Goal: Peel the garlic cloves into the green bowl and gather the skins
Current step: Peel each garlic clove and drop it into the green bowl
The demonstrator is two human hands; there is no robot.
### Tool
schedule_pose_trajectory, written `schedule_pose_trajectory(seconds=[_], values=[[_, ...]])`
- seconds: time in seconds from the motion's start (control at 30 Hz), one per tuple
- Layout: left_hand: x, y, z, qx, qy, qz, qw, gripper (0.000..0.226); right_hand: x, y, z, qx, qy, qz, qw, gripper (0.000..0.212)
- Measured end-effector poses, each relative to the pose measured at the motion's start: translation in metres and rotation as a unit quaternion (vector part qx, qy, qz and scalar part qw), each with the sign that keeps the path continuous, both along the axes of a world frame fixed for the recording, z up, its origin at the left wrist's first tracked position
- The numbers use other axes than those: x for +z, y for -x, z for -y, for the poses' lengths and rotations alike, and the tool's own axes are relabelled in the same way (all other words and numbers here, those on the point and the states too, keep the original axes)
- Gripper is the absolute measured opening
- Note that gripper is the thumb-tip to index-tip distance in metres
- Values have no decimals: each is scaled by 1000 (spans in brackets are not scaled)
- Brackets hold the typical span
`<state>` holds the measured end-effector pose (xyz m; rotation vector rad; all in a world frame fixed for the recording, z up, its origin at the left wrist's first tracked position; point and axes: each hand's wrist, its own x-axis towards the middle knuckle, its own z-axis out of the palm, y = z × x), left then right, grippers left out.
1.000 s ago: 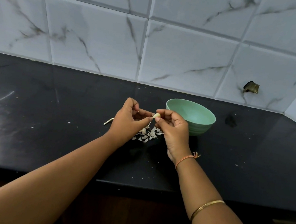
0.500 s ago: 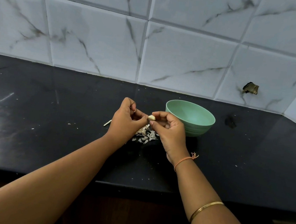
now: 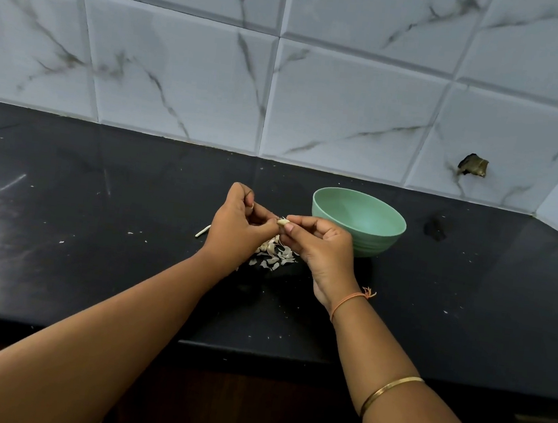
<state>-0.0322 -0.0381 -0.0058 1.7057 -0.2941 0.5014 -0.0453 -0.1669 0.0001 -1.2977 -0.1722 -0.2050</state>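
Green bowl 1 | clove 1 | left hand, right hand pinch it

A round, pale green bowl with a ribbed outer wall stands upright. Just left of it, a small cream garlic clove is held aloft. A loose pile of papery white skins lies below the clove.

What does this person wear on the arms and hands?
No sleeves or gloves show. At the wrist of the right hand is an orange thread with a frayed knot; a thin gold-coloured bangle sits higher on that forearm. The left hand and arm show nothing worn.
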Motion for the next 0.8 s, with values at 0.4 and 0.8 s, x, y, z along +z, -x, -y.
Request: schedule_pose_trajectory(seconds=[0.4,0.8], values=[[2,-1,1,12,14,-20,1000,39,-1,-2,-2,13,27,5,1000,21],[0,1,-1,82,-53,9,995,42,-2,-1,-1,-3,42,30,999,16]])
